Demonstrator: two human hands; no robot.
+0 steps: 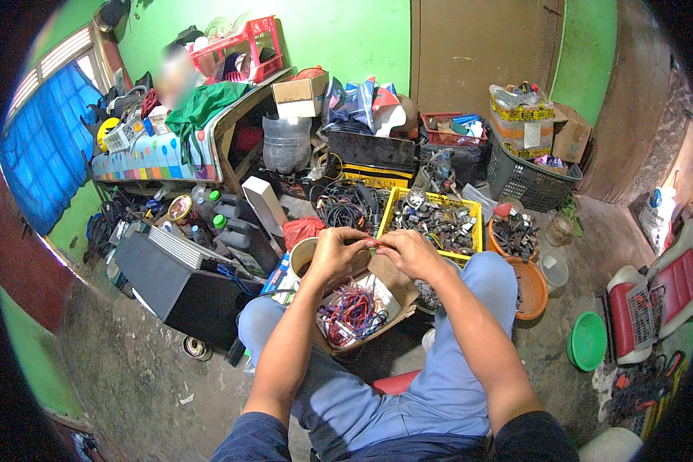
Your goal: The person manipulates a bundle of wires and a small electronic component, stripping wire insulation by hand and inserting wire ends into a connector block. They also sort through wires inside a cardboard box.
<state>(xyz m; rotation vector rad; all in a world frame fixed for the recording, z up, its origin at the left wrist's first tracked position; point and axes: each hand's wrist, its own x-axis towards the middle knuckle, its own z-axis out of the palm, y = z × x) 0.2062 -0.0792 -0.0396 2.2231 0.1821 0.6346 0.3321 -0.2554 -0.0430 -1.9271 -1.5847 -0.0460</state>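
Note:
My left hand (342, 251) and my right hand (410, 253) meet in front of me, fingertips pinched together. Between them is a small red piece (373, 246) with a speck of green beside it; it is too small to tell its kind. Below the hands, an open cardboard box (389, 327) between my knees holds a tangle of red, blue and purple wires (352, 312). A whitish bucket (303, 252) stands just left of my left hand, partly hidden by it. Behind my right hand is a yellow crate (481, 223) full of small metal and electrical parts.
Orange basins (537, 286) with dark parts stand by my right knee. A green bowl (587, 341) and a red seat (631, 316) are farther right. On the left lie a black case (173, 281) and dark jugs (235, 239). Black cables (346, 208) are heaped beyond my hands.

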